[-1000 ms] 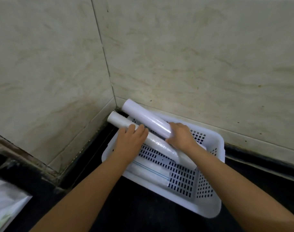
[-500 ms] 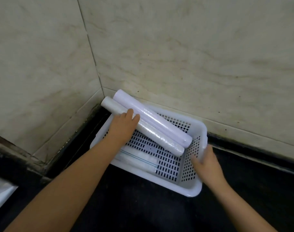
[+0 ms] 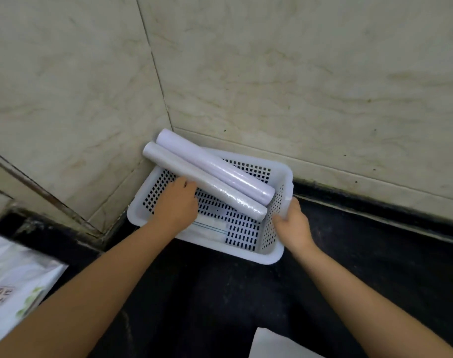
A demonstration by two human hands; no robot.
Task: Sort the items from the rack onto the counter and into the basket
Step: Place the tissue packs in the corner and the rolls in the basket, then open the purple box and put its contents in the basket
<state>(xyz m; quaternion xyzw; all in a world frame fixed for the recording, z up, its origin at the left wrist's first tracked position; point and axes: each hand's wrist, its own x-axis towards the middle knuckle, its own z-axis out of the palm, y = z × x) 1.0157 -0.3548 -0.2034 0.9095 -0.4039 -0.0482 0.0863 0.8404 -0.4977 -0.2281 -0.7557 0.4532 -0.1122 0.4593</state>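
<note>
Settling rolls into the white basket (image 3: 277,255) on the dark counter (image 3: 220,306): left hand (image 3: 177,205) rests relaxed beside the clear-wrapped roll (image 3: 207,183), right hand (image 3: 293,223) grips the basket's rim. Next, probably steadying it against the corner.

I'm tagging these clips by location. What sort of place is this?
Probably a home kitchen corner: a dark counter meets marble-look tiled walls, and a white perforated basket holds two rolls of wrap.
</note>
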